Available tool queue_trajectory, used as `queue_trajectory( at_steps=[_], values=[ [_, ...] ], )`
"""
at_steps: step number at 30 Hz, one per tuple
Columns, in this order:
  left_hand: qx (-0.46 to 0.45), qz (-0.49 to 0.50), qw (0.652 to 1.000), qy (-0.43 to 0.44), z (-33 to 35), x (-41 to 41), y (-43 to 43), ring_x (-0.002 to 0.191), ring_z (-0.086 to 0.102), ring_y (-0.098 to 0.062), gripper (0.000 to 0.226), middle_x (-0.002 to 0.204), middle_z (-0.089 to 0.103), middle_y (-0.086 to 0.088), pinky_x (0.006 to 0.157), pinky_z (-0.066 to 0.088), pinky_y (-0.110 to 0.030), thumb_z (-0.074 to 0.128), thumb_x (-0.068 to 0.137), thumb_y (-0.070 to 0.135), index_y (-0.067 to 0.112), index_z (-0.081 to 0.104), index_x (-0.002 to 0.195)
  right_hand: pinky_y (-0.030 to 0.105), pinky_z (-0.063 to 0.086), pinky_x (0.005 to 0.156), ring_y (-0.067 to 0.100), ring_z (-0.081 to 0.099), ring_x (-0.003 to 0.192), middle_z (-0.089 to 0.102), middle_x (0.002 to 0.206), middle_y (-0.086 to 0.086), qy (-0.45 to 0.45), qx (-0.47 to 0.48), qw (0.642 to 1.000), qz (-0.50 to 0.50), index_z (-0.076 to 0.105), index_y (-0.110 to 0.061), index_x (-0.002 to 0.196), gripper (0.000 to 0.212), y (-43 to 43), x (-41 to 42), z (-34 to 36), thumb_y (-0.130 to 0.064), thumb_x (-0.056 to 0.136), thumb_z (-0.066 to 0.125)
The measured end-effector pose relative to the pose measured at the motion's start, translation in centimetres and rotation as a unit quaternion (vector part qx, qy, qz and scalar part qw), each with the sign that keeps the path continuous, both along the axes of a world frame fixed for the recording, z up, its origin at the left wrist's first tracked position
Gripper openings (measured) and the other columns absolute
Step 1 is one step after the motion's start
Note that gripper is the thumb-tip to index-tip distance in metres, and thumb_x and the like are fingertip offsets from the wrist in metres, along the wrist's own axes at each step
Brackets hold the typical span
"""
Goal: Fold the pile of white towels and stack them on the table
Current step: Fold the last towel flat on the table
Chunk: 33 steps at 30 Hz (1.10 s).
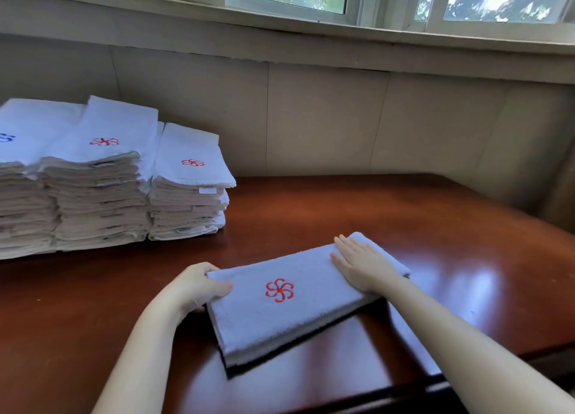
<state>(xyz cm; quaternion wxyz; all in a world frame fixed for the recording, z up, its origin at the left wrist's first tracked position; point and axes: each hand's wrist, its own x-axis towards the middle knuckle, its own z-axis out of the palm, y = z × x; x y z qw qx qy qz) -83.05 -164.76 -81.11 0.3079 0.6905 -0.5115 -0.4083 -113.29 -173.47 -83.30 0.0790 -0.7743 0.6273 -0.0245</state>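
On the wooden table (404, 220) a folded towel (264, 317) lies near the front, with stacks of towels (102, 192) at back left. The left hand (199, 286) grips its left end, thumb on top and fingers apparently curled underneath. The right hand (361, 264) rests flat, fingers straight, on its right end.

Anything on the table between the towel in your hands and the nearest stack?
Nothing. In the head view, only bare table separates the towel from the nearest stack.
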Motion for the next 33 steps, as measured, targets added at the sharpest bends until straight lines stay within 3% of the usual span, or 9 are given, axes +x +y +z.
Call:
queue_trajectory(
  at_steps=[4, 8, 10, 13, 17, 21, 25, 31, 33],
  values=[
    [0.007, -0.005, 1.0, 0.007, 0.1, 0.0, 0.3, 0.067, 0.049, -0.016, 0.011, 0.076, 0.06, -0.003, 0.058, 0.033, -0.025, 0.069, 0.082, 0.011, 0.012, 0.062, 0.09, 0.044, 0.001, 0.117, 0.012, 0.01, 0.146, 0.014, 0.159, -0.006, 0.025, -0.065, 0.996, -0.058, 0.019, -0.021, 0.151, 0.056, 0.2, -0.6, 0.2, -0.046, 0.101, 0.018],
    [0.059, -0.093, 0.994, -0.02, 0.9, 0.6, 1.1, 0.078, 0.059, -0.014, 0.049, 0.093, 0.069, -0.001, 0.068, 0.041, -0.025, 0.072, 0.049, 0.023, 0.018, 0.066, 0.098, 0.044, 0.025, 0.106, 0.029, 0.043, 0.127, 0.051, 0.137, 0.009, -0.065, -0.095, 0.948, -0.296, 0.039, -0.014, 0.138, 0.055, 2.0, -2.4, 0.3, -0.049, 0.097, 0.029],
    [0.068, -0.152, 0.984, -0.059, 1.1, 0.5, 1.0, 0.097, 0.057, -0.009, 0.062, 0.116, 0.062, 0.007, 0.075, 0.043, -0.021, 0.073, 0.05, 0.031, 0.026, 0.061, 0.111, 0.043, 0.026, 0.105, 0.034, 0.039, 0.128, 0.045, 0.138, 0.015, -0.186, -0.108, 0.911, -0.351, 0.027, -0.012, 0.143, 0.061, 3.5, -2.3, 0.0, -0.048, 0.095, 0.037],
    [-0.001, -0.144, 0.987, -0.069, 1.1, -0.9, 0.5, 0.119, 0.048, -0.011, 0.062, 0.129, 0.051, 0.004, 0.096, 0.037, -0.024, 0.073, 0.078, 0.034, 0.031, 0.047, 0.134, 0.043, 0.025, 0.105, 0.036, 0.032, 0.127, 0.037, 0.138, 0.02, -0.277, -0.126, 0.877, -0.372, 0.006, -0.018, 0.148, 0.072, 5.9, -0.7, -0.6, -0.034, 0.092, 0.048],
    [0.002, -0.199, 0.98, -0.012, 1.1, -2.6, 1.1, 0.114, 0.054, -0.01, 0.061, 0.131, 0.052, 0.005, 0.1, 0.043, -0.026, 0.069, 0.084, 0.016, 0.031, 0.045, 0.138, 0.041, 0.036, 0.099, 0.035, 0.041, 0.119, 0.038, 0.136, 0.017, -0.381, -0.067, 0.865, -0.32, 0.002, -0.023, 0.146, 0.08, 7.6, 1.6, -0.2, -0.018, 0.085, 0.054],
    [0.089, -0.29, 0.947, 0.105, 1.7, -2.0, 2.4, 0.103, 0.066, -0.009, 0.074, 0.125, 0.058, 0.011, 0.084, 0.052, -0.021, 0.065, 0.082, -0.003, 0.04, 0.043, 0.138, 0.041, 0.043, 0.095, 0.03, 0.05, 0.119, 0.041, 0.137, 0.011, -0.603, 0.049, 0.757, -0.247, 0.023, -0.024, 0.141, 0.073, 6.9, 2.6, 1.1, -0.004, 0.083, 0.061],
    [0.11, -0.29, 0.945, 0.106, 2.2, -1.8, 3.7, 0.107, 0.065, -0.011, 0.069, 0.12, 0.065, 0.009, 0.088, 0.051, -0.021, 0.066, 0.08, -0.005, 0.032, 0.05, 0.136, 0.028, 0.04, 0.076, 0.026, 0.055, 0.109, 0.05, 0.134, 0.01, -0.569, 0.126, 0.789, -0.195, 0.049, -0.023, 0.134, 0.059, 5.5, 4.3, 1.5, 0.001, 0.082, 0.062],
    [0.044, -0.19, 0.978, 0.066, 3.2, 0.3, 6.3, 0.102, 0.063, 0.004, 0.077, 0.12, 0.059, 0.022, 0.084, 0.047, -0.012, 0.075, 0.066, 0.011, 0.032, 0.052, 0.136, 0.035, 0.05, 0.086, 0.028, 0.061, 0.108, 0.056, 0.132, 0.008, -0.636, 0.13, 0.746, -0.147, 0.046, -0.025, 0.14, 0.074, 4.0, 7.3, 3.3, 0.011, 0.077, 0.061],
    [0.013, -0.168, 0.982, 0.085, 4.1, 1.3, 6.9, 0.105, 0.063, 0.002, 0.078, 0.124, 0.06, 0.018, 0.085, 0.047, -0.013, 0.074, 0.061, 0.013, 0.033, 0.054, 0.134, 0.031, 0.055, 0.078, 0.02, 0.065, 0.095, 0.058, 0.128, 0.005, -0.655, 0.106, 0.739, -0.116, 0.046, -0.024, 0.14, 0.077, 3.8, 8.5, 5.1, 0.014, 0.075, 0.063]
  ],
)
